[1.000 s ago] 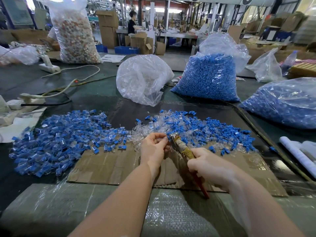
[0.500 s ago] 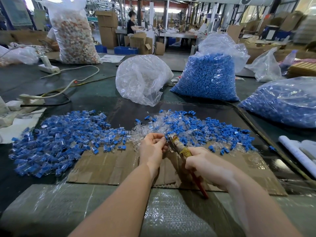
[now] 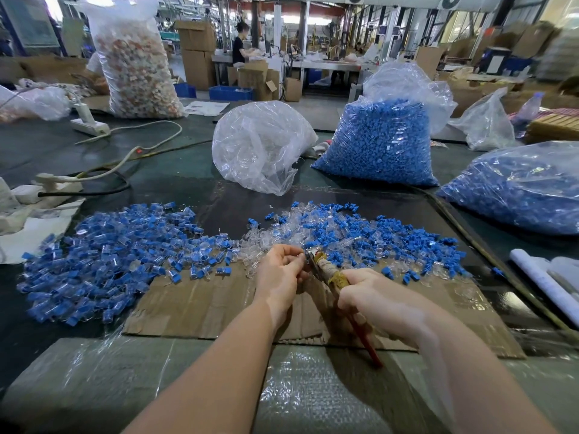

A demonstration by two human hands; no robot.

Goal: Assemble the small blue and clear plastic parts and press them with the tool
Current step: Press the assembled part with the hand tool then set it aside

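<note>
- Two bare hands met over a flattened sheet of brown cardboard [image 3: 200,305] that lay on the dark bench [image 3: 175,170].
- The left hand [image 3: 279,274] had its fingers curled inward, pinching something small against the metal tip of the tool; the piece itself was too hidden to make out.
- The right hand [image 3: 372,296] was wrapped round the handles of a pair of pliers with tape-bound, red-ended grips [image 3: 329,270], the red end sticking out below the hand toward the person.
- The pliers' nose touched the left fingertips, just in front of the loose parts.
- A mixed heap of small blue plugs and clear plastic sleeves [image 3: 360,236] spread across the far edge of the cardboard, right behind the hands.
- A broad pile of joined blue-and-clear pieces [image 3: 103,255] lay to the left, partly on the bench and partly on the cardboard.
- Behind these stood a crumpled clear plastic bag of clear parts [image 3: 260,145] and, just beside it on the right, a tall clear bag packed with blue plugs [image 3: 379,142].
- Another clear bag of blue pieces [image 3: 520,195] lay at the right edge.
- A white power strip with its cord [image 3: 91,126] sat far left, near a tall sack of pale mixed pieces [image 3: 138,70].
</note>
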